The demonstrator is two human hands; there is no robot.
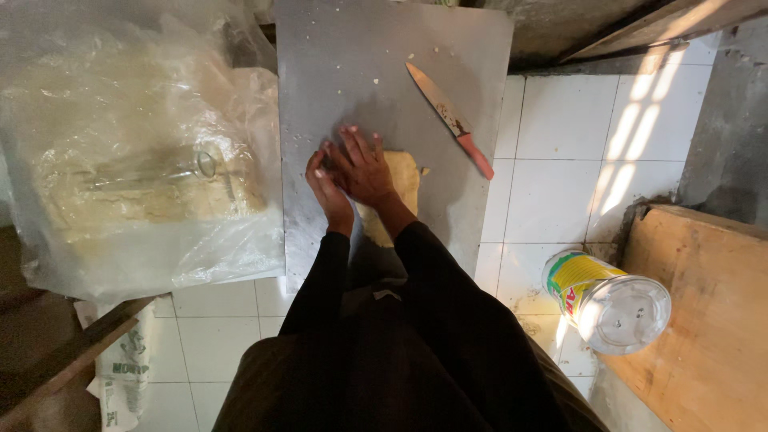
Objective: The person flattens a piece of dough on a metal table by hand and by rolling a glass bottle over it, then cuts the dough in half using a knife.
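A pale piece of dough (pixel 402 178) lies on a grey metal sheet (pixel 360 72). My right hand (pixel 364 168) rests flat on it, fingers spread and pointing away from me. At its left, my left hand (pixel 326 190) stands on edge against the dough, touching the right hand. Both arms wear black sleeves. Most of the dough is hidden under my hands. A knife (pixel 448 118) with a pinkish handle lies on the sheet, up and to the right of my hands.
A big clear plastic bag (pixel 136 152) of pale dough sits at the left. A yellow-labelled tin with a clear lid (pixel 606 300) lies on the white tiled floor at the right, beside a wooden board (pixel 704 320).
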